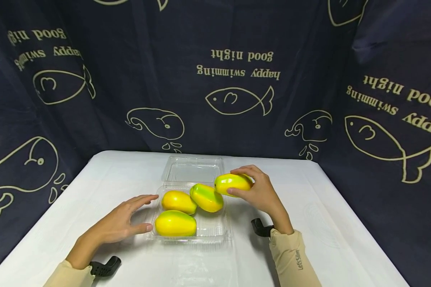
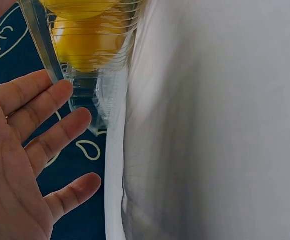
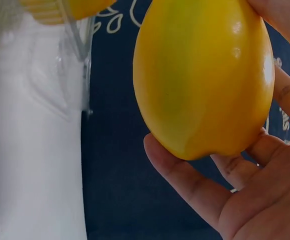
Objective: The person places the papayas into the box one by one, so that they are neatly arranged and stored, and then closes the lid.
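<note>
Curtain (image 1: 237, 137) is bearing upside-down "happy swimming", "good night". Table (image 1: 309, 239) is extending past box (image 1: 213, 229) both sides. Box is lying open, holding three fruits (image 1: 176, 223). Right sleeve (image 1: 291, 255) is showing "Lets Slim". Left hand (image 1: 117, 221): fingers are spreading wide by box's left edge. Right hand (image 1: 261, 191) is gripping fourth fruit (image 1: 231, 183) near box's right edge.

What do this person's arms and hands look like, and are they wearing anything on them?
The left hand and right hand are gloveless. The left sleeve and right sleeve are beige, the right bearing dark lettering. A black, angled device sits at each wrist. No cables show.
</note>
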{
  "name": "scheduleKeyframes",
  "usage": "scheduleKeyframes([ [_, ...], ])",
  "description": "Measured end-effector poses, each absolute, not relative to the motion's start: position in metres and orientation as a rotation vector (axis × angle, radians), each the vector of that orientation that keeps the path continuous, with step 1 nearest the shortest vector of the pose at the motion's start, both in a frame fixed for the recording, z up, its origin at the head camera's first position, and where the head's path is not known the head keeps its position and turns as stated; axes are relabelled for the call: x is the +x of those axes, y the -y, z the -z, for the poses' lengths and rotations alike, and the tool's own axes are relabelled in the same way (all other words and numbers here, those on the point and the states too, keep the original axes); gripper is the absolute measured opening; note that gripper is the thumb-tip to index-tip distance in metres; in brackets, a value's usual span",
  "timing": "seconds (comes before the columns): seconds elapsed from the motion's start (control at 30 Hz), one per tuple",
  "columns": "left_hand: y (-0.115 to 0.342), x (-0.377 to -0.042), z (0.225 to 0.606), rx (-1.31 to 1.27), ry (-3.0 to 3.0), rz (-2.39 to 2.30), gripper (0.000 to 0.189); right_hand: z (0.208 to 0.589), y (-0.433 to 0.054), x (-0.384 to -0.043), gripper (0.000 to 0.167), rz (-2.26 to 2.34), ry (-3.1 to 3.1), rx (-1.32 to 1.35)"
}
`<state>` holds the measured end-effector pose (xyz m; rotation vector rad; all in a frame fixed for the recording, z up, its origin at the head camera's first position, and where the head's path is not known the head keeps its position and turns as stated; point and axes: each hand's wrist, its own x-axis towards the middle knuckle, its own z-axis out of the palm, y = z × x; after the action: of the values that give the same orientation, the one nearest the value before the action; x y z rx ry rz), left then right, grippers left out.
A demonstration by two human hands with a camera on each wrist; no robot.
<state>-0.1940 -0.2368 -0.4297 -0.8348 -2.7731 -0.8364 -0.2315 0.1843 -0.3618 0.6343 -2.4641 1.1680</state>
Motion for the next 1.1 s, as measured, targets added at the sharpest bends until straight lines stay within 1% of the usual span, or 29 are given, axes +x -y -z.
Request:
scheduleKeyframes([
  [0.27,0.235,-0.194,0.429,-0.843,2.773,0.844,0.077,0.357,-0.173,-0.224,0.050,-1.147,2.445,0.664],
  [1.1,0.237,-0.192,0.427,-0.822,2.784,0.832,0.077,0.357,-0.141,-0.209,0.048,-1.157,2.543,0.735],
])
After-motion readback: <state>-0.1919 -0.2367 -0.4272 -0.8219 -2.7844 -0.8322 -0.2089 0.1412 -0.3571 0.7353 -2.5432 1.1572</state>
